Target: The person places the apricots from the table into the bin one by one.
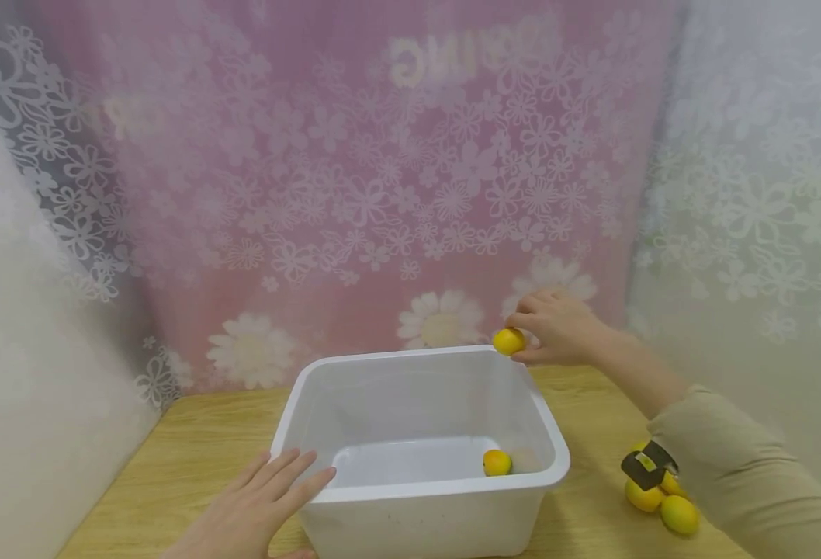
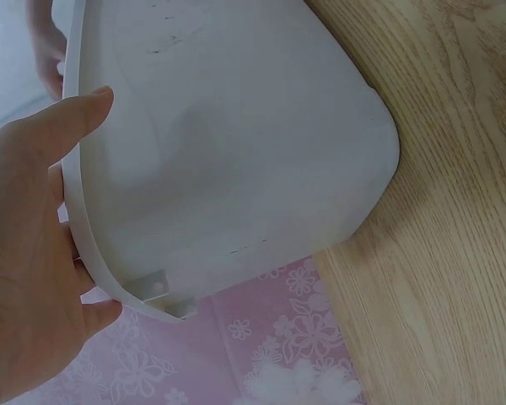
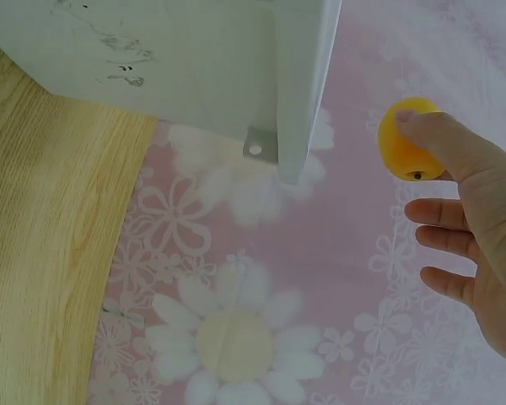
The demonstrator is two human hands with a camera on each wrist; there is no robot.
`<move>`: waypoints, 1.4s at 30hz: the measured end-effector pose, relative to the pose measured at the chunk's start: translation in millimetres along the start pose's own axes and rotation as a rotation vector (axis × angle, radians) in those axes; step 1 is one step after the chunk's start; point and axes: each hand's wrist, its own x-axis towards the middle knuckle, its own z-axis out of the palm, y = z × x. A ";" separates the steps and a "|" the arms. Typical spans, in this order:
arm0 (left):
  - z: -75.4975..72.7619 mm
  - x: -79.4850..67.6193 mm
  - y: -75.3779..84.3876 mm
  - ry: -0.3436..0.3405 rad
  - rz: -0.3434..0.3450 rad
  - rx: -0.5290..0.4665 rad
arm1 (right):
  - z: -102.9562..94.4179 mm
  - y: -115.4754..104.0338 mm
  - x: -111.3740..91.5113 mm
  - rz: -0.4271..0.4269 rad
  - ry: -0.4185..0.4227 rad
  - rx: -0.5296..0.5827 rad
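Observation:
A small yellow-orange mango [image 3: 396, 156] is pinched between thumb and fingers of my right hand [image 1: 557, 330]. In the head view it overlaps the far right corner of a white plastic bin [image 1: 417, 491]; in the right wrist view it is apart from the rim. Another mango [image 1: 497, 463] lies on the bin's floor, toward the near right. My left hand [image 1: 260, 501] rests at the bin's near left corner, fingers spread and extended over the rim. From the left wrist view, its thumb [image 2: 88, 110] lies on the outer side of the rim.
Several more mangoes [image 1: 679, 515] sit together on the wooden table [image 1: 592, 435] to the right, partly hidden behind the right sleeve [image 1: 746, 458] and a black wrist device [image 1: 648, 464]. A pink flowered curtain [image 1: 355, 194] hangs behind the bin, with pale sheets at both sides.

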 end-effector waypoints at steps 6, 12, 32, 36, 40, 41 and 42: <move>-0.1 -0.2 0.5 0.016 -0.001 0.012 | 6.5 -2.4 4.0 0.000 0.000 0.022; -0.2 -0.7 0.6 0.018 -0.003 0.016 | 9.1 -4.4 4.1 0.010 -0.012 0.032; 0.7 -1.5 1.0 0.008 -0.010 0.007 | 18.4 8.9 -45.3 0.045 0.099 -0.025; 0.0 -1.4 1.3 -0.005 -0.020 0.008 | 24.0 15.5 -63.7 0.030 0.174 -0.037; -0.8 -1.6 1.8 -0.017 -0.029 -0.005 | 27.8 20.4 -81.5 0.022 0.219 -0.039; -1.1 -1.8 2.0 -0.019 -0.031 -0.007 | 28.2 21.0 -85.9 0.033 0.212 -0.037; -1.3 -1.8 2.3 -0.016 -0.032 -0.011 | 28.7 21.8 -90.3 0.047 0.201 -0.044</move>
